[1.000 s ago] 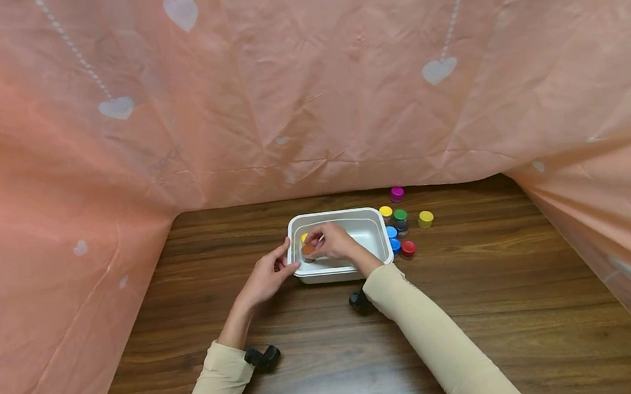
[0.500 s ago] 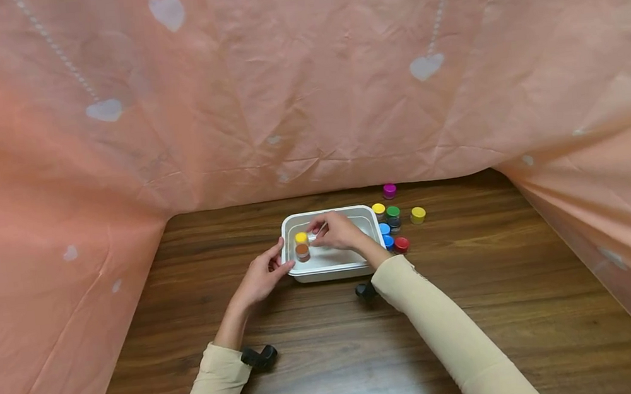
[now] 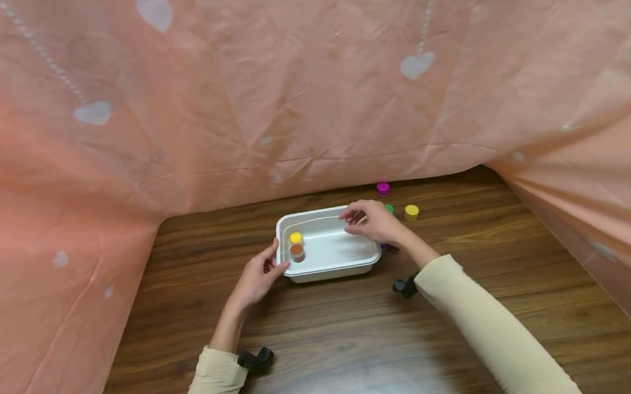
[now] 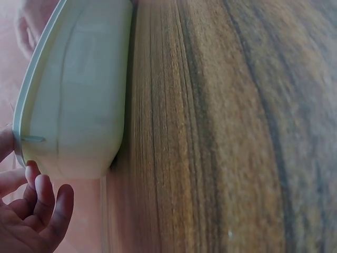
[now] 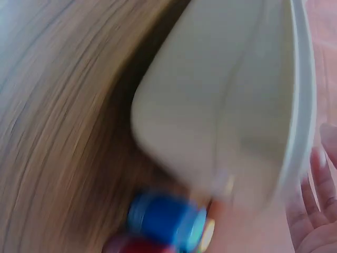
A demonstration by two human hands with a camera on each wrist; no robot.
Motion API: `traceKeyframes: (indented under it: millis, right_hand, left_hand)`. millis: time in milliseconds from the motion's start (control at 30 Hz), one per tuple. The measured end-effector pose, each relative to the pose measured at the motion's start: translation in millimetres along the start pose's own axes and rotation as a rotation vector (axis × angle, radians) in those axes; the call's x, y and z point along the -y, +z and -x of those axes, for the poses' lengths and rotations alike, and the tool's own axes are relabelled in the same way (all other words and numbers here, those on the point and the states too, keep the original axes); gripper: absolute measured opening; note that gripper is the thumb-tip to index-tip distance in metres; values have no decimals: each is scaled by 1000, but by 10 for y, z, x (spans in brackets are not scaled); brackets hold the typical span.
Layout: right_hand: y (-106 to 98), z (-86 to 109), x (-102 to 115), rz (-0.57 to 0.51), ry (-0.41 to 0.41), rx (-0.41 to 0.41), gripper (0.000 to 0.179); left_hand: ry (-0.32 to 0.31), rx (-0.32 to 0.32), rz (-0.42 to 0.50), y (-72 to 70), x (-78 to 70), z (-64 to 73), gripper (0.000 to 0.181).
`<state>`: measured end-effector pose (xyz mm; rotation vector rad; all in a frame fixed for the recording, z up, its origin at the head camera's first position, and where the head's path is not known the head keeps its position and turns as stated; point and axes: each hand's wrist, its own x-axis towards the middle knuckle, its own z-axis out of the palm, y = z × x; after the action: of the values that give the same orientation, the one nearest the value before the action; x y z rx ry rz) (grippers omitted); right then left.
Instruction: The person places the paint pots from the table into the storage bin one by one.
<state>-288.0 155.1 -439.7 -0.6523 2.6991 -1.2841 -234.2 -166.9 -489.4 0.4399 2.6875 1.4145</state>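
A white plastic tub (image 3: 332, 249) stands on the wooden table in the head view. Inside it, at the left end, a yellow-lidded small jar (image 3: 296, 239) and a brown-lidded small jar (image 3: 297, 253) stand together. My left hand (image 3: 256, 282) holds the tub's left corner, thumb and fingers at the rim; the left wrist view shows its other fingers loosely bent beside the wall. Above the tub's right end is my right hand (image 3: 377, 221), fingers relaxed, with nothing seen between them. A blue small jar (image 5: 166, 219) and a red one (image 5: 139, 245) lie beyond the tub in the right wrist view.
Right of the tub are a purple-lidded jar (image 3: 383, 189), a yellow-lidded jar (image 3: 411, 213) and a green-lidded jar (image 3: 389, 208), the last partly behind the right hand. Other jars there are hidden by that hand. A pink curtain (image 3: 309, 128) hangs behind and on both sides.
My right hand has let go of the brown-lidded jar beside the yellow one and moved right, over the tub's right end. The left hand keeps its place at the tub; the view has shifted slightly.
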Motion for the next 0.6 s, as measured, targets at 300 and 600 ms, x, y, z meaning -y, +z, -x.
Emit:
traceKeyframes:
  millis: [300,600]
  right_hand:
    - [-398,312,-305,45,38,-79,27]
    - [-506,602,-598,53,149,-59,34]
  left_hand:
    - [14,-15,-14,-22,10,0,66]
    - [5,-6,-18,-1,19,6,66]
